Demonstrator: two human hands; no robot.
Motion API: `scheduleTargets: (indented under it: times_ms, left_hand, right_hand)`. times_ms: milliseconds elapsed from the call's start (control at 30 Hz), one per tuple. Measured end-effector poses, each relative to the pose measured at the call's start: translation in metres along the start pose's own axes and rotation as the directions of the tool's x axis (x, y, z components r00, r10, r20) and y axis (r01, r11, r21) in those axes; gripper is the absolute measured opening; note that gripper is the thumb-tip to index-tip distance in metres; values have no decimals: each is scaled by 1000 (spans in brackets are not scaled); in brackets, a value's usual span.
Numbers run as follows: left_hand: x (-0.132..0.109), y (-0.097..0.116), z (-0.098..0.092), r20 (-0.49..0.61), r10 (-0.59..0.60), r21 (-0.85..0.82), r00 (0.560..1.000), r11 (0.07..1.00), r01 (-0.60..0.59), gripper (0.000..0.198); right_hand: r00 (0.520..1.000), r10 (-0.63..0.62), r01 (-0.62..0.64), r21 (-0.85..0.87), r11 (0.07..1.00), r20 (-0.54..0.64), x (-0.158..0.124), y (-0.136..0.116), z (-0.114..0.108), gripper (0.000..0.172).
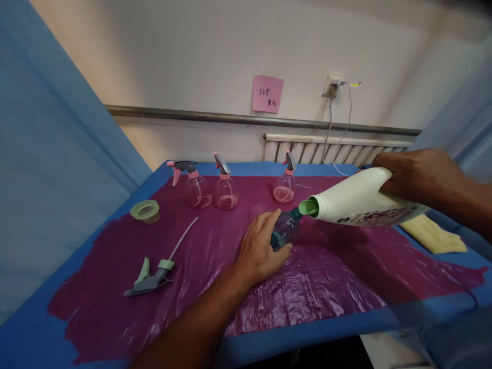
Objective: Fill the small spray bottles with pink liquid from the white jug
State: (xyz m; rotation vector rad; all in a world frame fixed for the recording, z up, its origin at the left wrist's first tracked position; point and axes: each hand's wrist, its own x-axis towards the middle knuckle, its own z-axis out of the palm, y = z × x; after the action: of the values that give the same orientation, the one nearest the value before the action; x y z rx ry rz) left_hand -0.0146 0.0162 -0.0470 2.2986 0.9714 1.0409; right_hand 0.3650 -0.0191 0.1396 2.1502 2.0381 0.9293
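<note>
My left hand [258,248] wraps round a small clear spray bottle [286,228] with a green neck, standing on the purple plastic sheet [307,287]. My right hand [418,174] grips the back of a large white detergent bottle [357,202], tilted nearly flat. Its green spout [307,207] sits just above the small bottle's open neck. A grey and green trigger sprayer head [154,274] with its dip tube lies loose at the front left. A green cap [145,210] rests on the sheet at the left.
Three clear spray bottles with pink and grey triggers [226,187] stand in a row at the back of the table. A yellow cloth [434,233] lies at the right edge. Blue curtains [49,169] hang on both sides. A radiator and wall socket are behind.
</note>
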Motion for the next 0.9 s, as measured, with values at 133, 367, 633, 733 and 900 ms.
scheduleTargets:
  times_ms: [133, 367, 633, 733, 900]
  left_hand:
    - [0, 1, -1, 2, -3, 12, 1000, 1000, 3, 85]
    - [0, 0, 0, -4, 4, 28, 1000, 1000, -4, 87]
    - [0, 0, 0, -5, 17, 38, 1000, 999, -17, 85]
    - [1, -1, 0, -2, 13, 34, 1000, 999, -13, 86]
    - [1, 0, 0, 7, 6, 32, 1000, 999, -6, 86]
  right_hand:
    - [998, -47, 47, 11, 999, -38, 0, 0, -5, 19]
    - [993, -84, 84, -14, 996, -80, 0, 1, -10, 24]
    - [992, -111, 110, -22, 994, -53, 2, 1, -18, 20]
    - [990, -129, 128, -11, 992, -60, 3, 1, -21, 18]
    - [991, -129, 128, -18, 992, -34, 3, -1, -28, 18]
